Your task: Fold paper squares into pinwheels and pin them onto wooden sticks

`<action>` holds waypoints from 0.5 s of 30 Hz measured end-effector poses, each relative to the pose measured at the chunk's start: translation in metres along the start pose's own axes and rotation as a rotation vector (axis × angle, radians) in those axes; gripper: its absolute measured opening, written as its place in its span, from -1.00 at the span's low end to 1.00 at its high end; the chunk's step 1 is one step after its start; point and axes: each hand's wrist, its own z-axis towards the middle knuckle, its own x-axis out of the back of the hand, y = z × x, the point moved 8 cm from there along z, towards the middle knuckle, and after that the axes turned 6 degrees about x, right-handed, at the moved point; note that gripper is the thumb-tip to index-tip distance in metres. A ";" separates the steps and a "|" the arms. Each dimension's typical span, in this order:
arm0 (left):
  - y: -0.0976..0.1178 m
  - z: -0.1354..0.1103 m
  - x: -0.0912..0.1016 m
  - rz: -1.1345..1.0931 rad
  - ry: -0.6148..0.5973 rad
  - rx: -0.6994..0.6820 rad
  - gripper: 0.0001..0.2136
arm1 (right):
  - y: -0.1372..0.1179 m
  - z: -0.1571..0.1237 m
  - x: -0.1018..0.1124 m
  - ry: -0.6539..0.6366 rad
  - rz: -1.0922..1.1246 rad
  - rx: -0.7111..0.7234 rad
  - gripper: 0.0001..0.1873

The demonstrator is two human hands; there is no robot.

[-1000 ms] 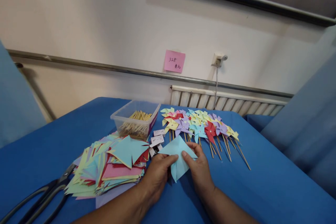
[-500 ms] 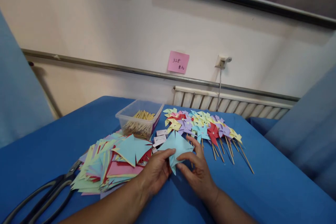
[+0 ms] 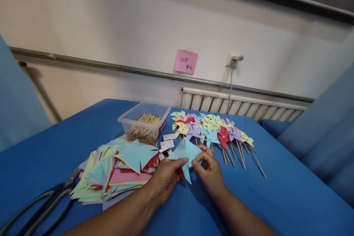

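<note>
Above the blue table, a light-blue cut paper (image 3: 182,150) with slit corners is partly folded toward its middle. My left hand (image 3: 168,171) is closed on its left and lower side, the thumb pressing near the centre. My right hand (image 3: 208,167) pinches its right edge between thumb and fingers. To the left lies a pile of cut coloured papers (image 3: 102,173), with a light-blue sheet (image 3: 135,155) on top. Behind the paper, small white boxes (image 3: 167,144) sit close to my left hand. Finished paper pinwheels (image 3: 211,136) on sticks lie beyond my right hand.
A clear plastic box (image 3: 129,118) of thin wooden sticks (image 3: 145,123) stands behind the paper pile. Large scissors (image 3: 59,195) lie at the left on the blue tablecloth (image 3: 262,202). A radiator (image 3: 243,105) and a metal rail (image 3: 132,70) run along the wall.
My right fingers have closed from a loose spread to a pinch on the paper's right edge. The paper is turned slightly and folded further inward. My view has shifted a little.
</note>
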 end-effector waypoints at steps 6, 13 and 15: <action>0.000 0.002 -0.001 0.023 -0.022 -0.009 -0.71 | 0.000 0.001 -0.001 -0.013 0.008 0.016 -0.88; -0.002 0.004 0.000 0.075 -0.034 -0.010 -0.71 | 0.004 0.001 -0.002 -0.042 0.013 -0.035 -0.89; -0.003 0.005 0.000 0.076 -0.046 -0.004 -0.71 | 0.005 0.001 0.000 -0.041 0.031 -0.042 -0.89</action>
